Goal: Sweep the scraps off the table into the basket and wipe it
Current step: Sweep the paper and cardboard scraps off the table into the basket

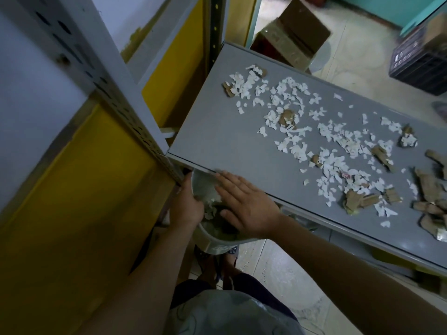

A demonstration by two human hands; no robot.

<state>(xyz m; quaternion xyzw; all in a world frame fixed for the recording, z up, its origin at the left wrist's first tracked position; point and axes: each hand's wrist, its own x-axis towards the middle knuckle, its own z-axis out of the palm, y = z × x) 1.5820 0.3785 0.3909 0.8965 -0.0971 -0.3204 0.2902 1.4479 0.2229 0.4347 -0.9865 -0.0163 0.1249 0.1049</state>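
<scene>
A grey table (217,131) carries several white paper scraps (338,141) and brown cardboard bits (360,201), spread from its middle to the right end. A pale grey basket (212,243) hangs below the table's near left corner, with a few white scraps inside. My left hand (186,204) grips the basket's left rim. My right hand (244,204) lies flat with straight fingers over the basket's mouth, right at the table's front edge, holding nothing.
A white perforated shelf post (96,76) and yellow panels (72,201) stand close on the left. Beyond the table's far edge are a cardboard box (292,32) and a black crate (420,61) on the tiled floor.
</scene>
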